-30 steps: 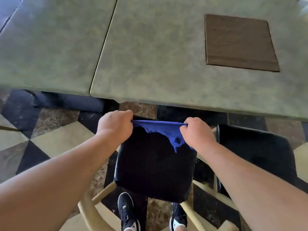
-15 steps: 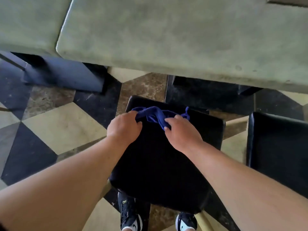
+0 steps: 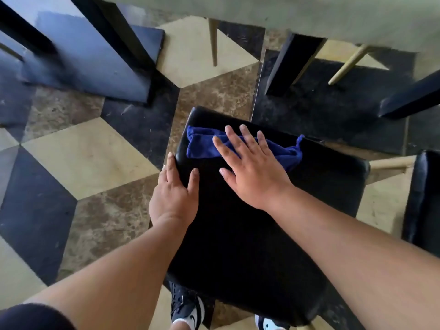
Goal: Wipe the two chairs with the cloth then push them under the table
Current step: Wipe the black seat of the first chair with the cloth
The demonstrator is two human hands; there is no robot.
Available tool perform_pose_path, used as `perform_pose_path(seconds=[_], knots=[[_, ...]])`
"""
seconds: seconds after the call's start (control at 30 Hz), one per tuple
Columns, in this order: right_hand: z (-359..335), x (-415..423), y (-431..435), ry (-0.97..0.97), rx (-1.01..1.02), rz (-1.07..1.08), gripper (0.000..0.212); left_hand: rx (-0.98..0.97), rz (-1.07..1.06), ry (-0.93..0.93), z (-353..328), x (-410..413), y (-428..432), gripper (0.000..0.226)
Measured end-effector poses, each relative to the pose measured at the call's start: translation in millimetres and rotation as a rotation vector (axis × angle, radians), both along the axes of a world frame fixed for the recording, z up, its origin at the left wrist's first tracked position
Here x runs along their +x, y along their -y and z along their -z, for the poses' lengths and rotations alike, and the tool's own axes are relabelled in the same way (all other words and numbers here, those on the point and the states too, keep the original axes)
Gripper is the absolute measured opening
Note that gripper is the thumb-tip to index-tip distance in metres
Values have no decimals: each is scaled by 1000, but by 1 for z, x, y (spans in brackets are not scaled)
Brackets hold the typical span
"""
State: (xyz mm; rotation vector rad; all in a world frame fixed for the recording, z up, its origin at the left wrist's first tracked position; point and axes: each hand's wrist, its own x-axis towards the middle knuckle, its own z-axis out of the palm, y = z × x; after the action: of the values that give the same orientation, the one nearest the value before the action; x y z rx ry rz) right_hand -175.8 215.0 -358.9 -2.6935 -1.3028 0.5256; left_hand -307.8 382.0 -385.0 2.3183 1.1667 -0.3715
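Note:
A black padded chair seat (image 3: 250, 234) fills the middle of the head view. A blue cloth (image 3: 202, 146) lies bunched on its far part. My right hand (image 3: 247, 170) presses flat on the cloth with fingers spread. My left hand (image 3: 176, 191) grips the seat's left edge, thumb on top and fingers over the side. A second black chair seat (image 3: 423, 198) shows at the right edge. The grey-green table (image 3: 333, 17) edge runs along the top.
Dark table supports (image 3: 90, 67) stand at upper left, another (image 3: 290, 65) at upper middle. Pale wooden chair legs (image 3: 213, 41) show under the table. The floor (image 3: 83, 158) is cream, black and brown tile. My shoes (image 3: 188, 308) are below the seat.
The cloth went from being held stretched between both hands to lying on the seat. My right hand now lies flat on it; my left hand moved to the seat's edge. The view tilted down.

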Motion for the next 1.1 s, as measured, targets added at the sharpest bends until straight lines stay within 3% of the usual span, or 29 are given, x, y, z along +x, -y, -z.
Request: perform_pose_path(seconds=[0.2, 0.57, 0.73, 1.1], knots=[[24, 10, -22, 34, 51, -6, 66, 125, 10, 78, 17, -4, 4, 82], [32, 37, -102, 67, 102, -36, 60, 143, 29, 66, 23, -7, 4, 83], [34, 20, -66, 21, 152, 65, 60, 148, 37, 66, 22, -5, 5, 82], [42, 14, 86, 106, 41, 272, 60, 175, 47, 74, 26, -7, 2, 78]])
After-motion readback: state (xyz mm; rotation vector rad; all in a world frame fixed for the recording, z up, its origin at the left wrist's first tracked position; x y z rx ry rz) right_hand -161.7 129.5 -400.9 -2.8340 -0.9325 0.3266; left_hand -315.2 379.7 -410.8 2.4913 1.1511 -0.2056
